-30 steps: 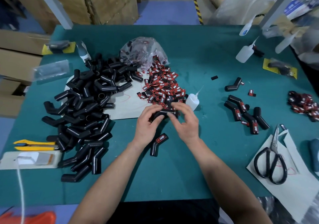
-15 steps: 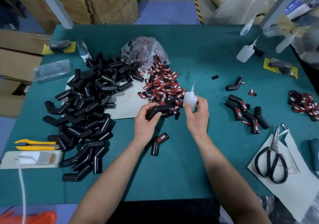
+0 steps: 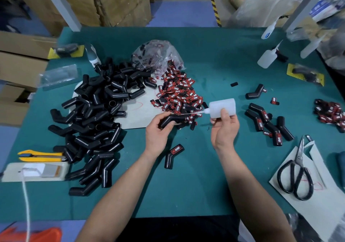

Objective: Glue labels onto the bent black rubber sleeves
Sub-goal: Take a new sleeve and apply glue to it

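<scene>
My left hand (image 3: 158,131) grips a bent black rubber sleeve (image 3: 172,119) just above the green table. My right hand (image 3: 225,128) holds a small white glue bottle (image 3: 222,107) tipped sideways, its thin nozzle pointing left over the sleeve's far end. A heap of red-and-black labels (image 3: 177,94) lies right behind the hands. One labelled sleeve (image 3: 173,155) lies on the table below them. A big pile of bare sleeves (image 3: 93,122) fills the left side. Several labelled sleeves (image 3: 267,122) lie to the right.
Black scissors (image 3: 295,176) rest on white paper at the right. A yellow cutter (image 3: 41,156) and a white power strip (image 3: 35,171) lie at the left edge. More glue bottles (image 3: 267,57) stand at the back right. Another label heap (image 3: 330,113) sits far right.
My right hand picked the glue bottle up from the table, lifted it and tipped it sideways toward the sleeve. My left hand kept the sleeve and shifted slightly left.
</scene>
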Demonstrator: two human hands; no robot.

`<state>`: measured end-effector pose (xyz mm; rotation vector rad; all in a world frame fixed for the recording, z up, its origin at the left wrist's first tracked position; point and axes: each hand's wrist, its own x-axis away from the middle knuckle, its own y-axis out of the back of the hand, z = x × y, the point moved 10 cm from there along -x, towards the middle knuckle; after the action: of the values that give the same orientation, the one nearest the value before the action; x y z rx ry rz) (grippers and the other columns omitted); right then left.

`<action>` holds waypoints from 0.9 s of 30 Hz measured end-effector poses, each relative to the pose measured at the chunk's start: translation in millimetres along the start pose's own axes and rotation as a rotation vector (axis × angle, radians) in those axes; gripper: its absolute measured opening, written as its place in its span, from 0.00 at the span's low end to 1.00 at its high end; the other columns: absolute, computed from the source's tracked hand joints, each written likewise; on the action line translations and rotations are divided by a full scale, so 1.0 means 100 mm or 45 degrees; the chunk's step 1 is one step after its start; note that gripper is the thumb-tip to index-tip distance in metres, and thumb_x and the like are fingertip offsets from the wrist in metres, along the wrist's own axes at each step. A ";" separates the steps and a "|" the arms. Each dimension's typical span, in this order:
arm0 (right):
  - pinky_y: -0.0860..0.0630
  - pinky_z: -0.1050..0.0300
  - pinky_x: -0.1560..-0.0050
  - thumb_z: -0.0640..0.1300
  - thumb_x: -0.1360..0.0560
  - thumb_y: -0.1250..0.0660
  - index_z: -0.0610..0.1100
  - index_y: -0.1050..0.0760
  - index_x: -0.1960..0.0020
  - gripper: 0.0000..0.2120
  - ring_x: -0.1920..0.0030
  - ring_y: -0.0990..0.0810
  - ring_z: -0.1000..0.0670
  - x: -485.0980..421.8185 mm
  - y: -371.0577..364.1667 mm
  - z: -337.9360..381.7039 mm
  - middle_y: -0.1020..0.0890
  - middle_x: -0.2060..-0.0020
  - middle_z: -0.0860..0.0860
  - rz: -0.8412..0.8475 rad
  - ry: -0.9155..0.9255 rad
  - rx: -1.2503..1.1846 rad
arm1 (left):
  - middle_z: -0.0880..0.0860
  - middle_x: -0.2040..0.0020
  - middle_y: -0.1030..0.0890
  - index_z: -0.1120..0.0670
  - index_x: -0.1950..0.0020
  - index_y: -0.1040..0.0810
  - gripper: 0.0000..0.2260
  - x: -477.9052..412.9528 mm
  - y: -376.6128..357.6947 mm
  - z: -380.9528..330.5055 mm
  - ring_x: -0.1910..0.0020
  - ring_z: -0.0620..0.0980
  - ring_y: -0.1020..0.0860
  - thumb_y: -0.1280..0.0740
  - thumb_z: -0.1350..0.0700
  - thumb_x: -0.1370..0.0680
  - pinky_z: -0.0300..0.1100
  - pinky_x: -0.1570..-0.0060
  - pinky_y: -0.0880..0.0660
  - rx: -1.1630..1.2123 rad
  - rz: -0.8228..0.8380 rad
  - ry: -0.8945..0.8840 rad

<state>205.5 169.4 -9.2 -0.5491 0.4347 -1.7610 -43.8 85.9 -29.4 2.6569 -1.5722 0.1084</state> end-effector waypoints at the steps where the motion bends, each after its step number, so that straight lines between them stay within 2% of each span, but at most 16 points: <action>1: 0.31 0.60 0.70 0.42 0.23 0.35 0.43 0.25 0.49 0.04 0.67 0.24 0.52 -0.01 0.01 0.01 0.18 0.61 0.50 -0.014 0.011 0.011 | 0.39 0.44 0.15 0.31 0.46 0.17 0.22 0.00 -0.01 0.00 0.43 0.42 0.17 0.24 0.62 0.24 0.34 0.39 0.25 -0.022 0.014 -0.001; 5: 0.31 0.59 0.72 0.45 0.23 0.36 0.43 0.26 0.49 0.06 0.70 0.25 0.49 0.01 0.06 -0.07 0.19 0.61 0.46 -0.077 -0.032 0.063 | 0.37 0.43 0.16 0.30 0.46 0.17 0.23 0.00 -0.03 0.00 0.41 0.41 0.18 0.24 0.61 0.24 0.33 0.38 0.26 -0.078 0.041 -0.033; 10: 0.29 0.59 0.72 0.45 0.25 0.33 0.42 0.24 0.49 0.08 0.67 0.23 0.50 0.02 0.05 -0.23 0.17 0.63 0.48 -0.100 -0.186 0.040 | 0.36 0.44 0.16 0.30 0.47 0.18 0.22 -0.01 -0.06 0.02 0.43 0.41 0.18 0.24 0.59 0.24 0.35 0.40 0.24 -0.107 0.074 -0.021; 14: 0.29 0.58 0.72 0.47 0.24 0.34 0.43 0.24 0.51 0.07 0.71 0.24 0.51 0.01 0.05 -0.17 0.17 0.66 0.51 -0.091 -0.092 0.202 | 0.37 0.43 0.16 0.30 0.46 0.18 0.20 0.00 -0.04 0.02 0.43 0.41 0.17 0.24 0.57 0.24 0.33 0.41 0.24 -0.119 0.061 -0.003; 17: 0.31 0.59 0.74 0.53 0.25 0.33 0.46 0.25 0.54 0.10 0.76 0.26 0.50 0.02 0.10 -0.10 0.20 0.70 0.50 -0.125 -0.008 0.345 | 0.37 0.43 0.16 0.29 0.46 0.18 0.19 0.00 -0.04 0.00 0.42 0.40 0.18 0.25 0.54 0.25 0.35 0.39 0.23 -0.132 0.058 -0.011; 22: 0.33 0.61 0.76 0.57 0.26 0.33 0.46 0.27 0.55 0.14 0.79 0.30 0.50 0.01 0.11 -0.10 0.23 0.73 0.48 -0.106 0.033 0.383 | 0.37 0.43 0.16 0.29 0.46 0.18 0.22 0.00 -0.04 0.03 0.43 0.41 0.18 0.24 0.59 0.24 0.40 0.38 0.22 -0.152 0.057 0.013; 25: 0.33 0.61 0.76 0.56 0.24 0.33 0.45 0.28 0.55 0.14 0.79 0.30 0.49 0.02 0.08 -0.09 0.23 0.73 0.48 -0.065 0.079 0.447 | 0.37 0.44 0.15 0.30 0.48 0.17 0.22 0.00 -0.03 0.04 0.45 0.40 0.17 0.24 0.61 0.24 0.36 0.41 0.22 -0.136 0.039 0.036; 27: 0.33 0.62 0.77 0.57 0.24 0.33 0.44 0.29 0.55 0.15 0.79 0.30 0.50 0.03 0.07 -0.06 0.24 0.74 0.48 -0.062 0.114 0.493 | 0.36 0.46 0.15 0.35 0.47 0.17 0.21 0.00 -0.03 0.03 0.46 0.38 0.17 0.24 0.63 0.24 0.32 0.43 0.23 -0.109 0.029 0.045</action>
<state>207.2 164.7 -17.5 -0.2080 0.1341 -1.8613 -41.0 86.9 -32.8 2.5593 -1.5601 0.0864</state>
